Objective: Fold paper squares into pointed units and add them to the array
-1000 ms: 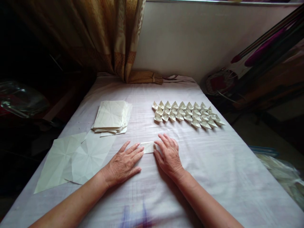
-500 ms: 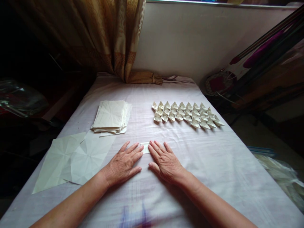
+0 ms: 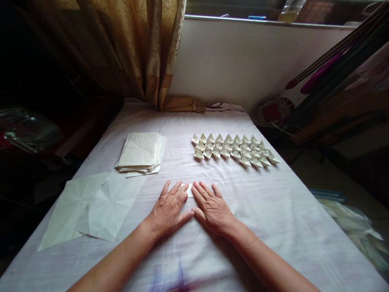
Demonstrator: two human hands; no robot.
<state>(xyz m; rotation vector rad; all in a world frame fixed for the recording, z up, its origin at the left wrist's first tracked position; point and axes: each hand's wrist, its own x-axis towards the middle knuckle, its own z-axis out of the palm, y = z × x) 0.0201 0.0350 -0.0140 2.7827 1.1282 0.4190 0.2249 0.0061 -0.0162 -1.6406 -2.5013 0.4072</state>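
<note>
A small folded piece of white paper (image 3: 189, 191) lies flat on the cloth-covered table, mostly hidden under my fingers. My left hand (image 3: 172, 205) rests on its left part, fingers spread and index finger bent. On its right part lies my right hand (image 3: 211, 205), palm down with fingers stretched out. The two thumbs nearly meet below the paper. Beyond my right hand stand rows of small folded paper boats (image 3: 231, 149). A stack of creased paper sheets (image 3: 139, 150) sits beyond my left hand. Two loose creased sheets (image 3: 111, 202) overlap at the left.
A pale, wrinkled cloth (image 3: 261, 227) covers the table. A gold curtain (image 3: 152, 52) hangs onto the far edge. At the right, beside the table, there is a clear plastic bag (image 3: 352, 219). On the ledge behind stands a jar with yellowish liquid (image 3: 288, 14).
My left hand has slid right across the folded paper, bending its index finger and bringing its thumb close to the right one. My right hand has barely moved. The camera view has tilted up slightly.
</note>
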